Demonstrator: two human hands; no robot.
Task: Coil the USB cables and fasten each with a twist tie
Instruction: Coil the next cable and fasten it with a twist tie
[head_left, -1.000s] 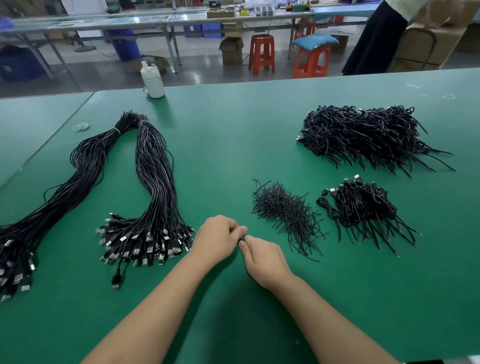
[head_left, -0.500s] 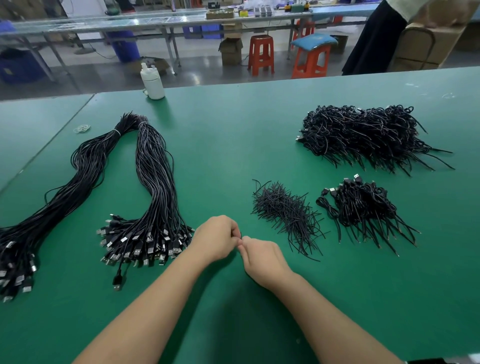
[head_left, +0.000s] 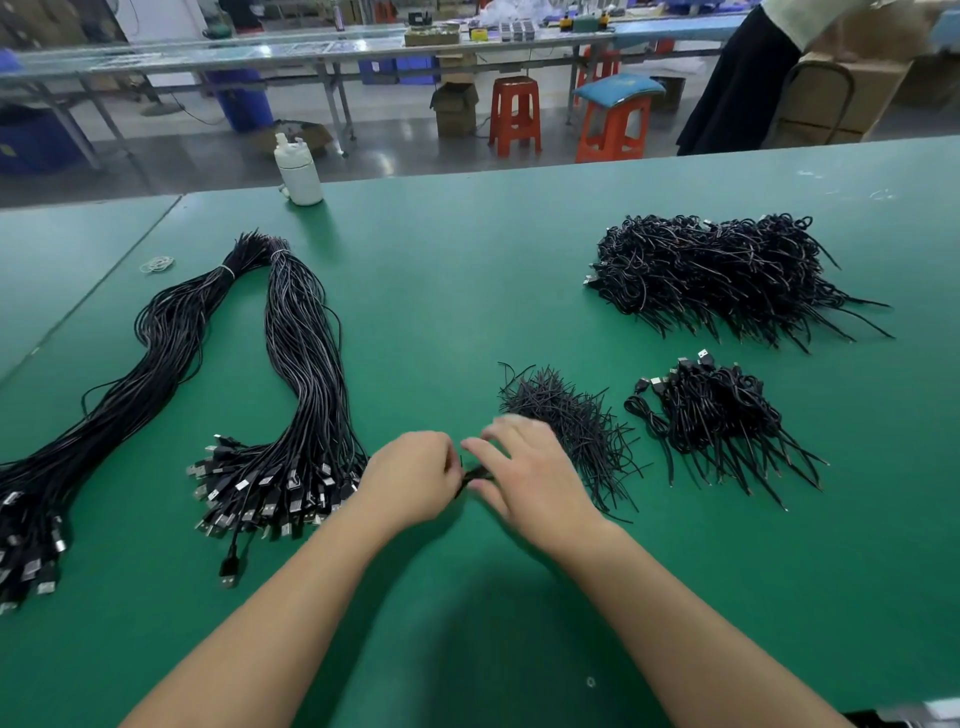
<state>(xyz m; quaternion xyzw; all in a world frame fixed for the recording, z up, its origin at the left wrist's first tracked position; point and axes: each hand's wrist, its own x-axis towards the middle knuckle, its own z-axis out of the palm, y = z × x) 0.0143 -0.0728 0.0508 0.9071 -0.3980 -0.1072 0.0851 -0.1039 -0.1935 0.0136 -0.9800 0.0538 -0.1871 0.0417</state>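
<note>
Both hands (head_left: 415, 478) on black cable (head_left: 474, 474)

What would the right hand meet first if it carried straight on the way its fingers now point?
Probably the left hand, just beyond the small black piece held between it and the right hand; motion blur leaves the exact line unsure.

The right hand (head_left: 530, 480) has lifted from the table (head_left: 467, 291). Its fingers, curled and pressed against the left hand (head_left: 413, 480) a moment ago, are now spread and blurred by motion. A small black piece (head_left: 475, 474), hardly visible before, now shows in the gap between both hands.
</note>
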